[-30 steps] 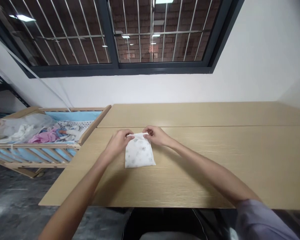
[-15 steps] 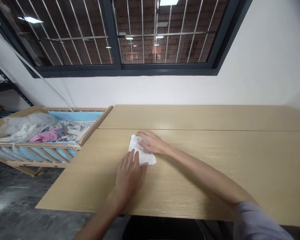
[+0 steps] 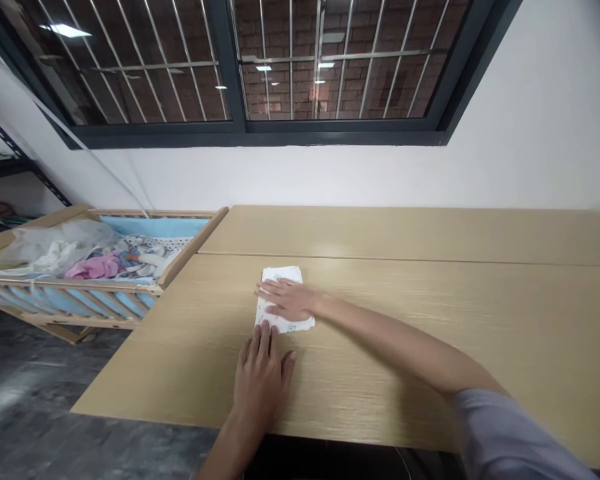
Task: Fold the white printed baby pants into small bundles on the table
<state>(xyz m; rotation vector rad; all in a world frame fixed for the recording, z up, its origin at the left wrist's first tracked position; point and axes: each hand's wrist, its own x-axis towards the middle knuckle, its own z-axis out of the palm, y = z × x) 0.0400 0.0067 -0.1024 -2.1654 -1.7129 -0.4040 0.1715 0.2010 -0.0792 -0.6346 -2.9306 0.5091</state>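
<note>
A small white folded cloth (image 3: 284, 273) with a faint print lies flat on the wooden table (image 3: 405, 307). Across its middle rests my right hand (image 3: 287, 298), palm down with the fingers stretched out to the left. My left hand (image 3: 261, 367) is nearer the front edge, fingers extended, their tips at the cloth's lower left corner. Its thumb stands apart from the fingers. Part of the cloth is hidden beneath my right hand.
To the left stands a wooden crib (image 3: 145, 290) with a blue lining, holding a pink cloth (image 3: 96, 267), other fabrics and a clear plastic bag (image 3: 65, 240). A seam runs across the table towards the back. Behind it are a white wall (image 3: 330, 177) and a barred window (image 3: 240, 133).
My right hand has moved from the cloth's upper right corner down onto its middle. My left hand has drawn back slightly towards me, and the cloth looks flatter and squarer.
</note>
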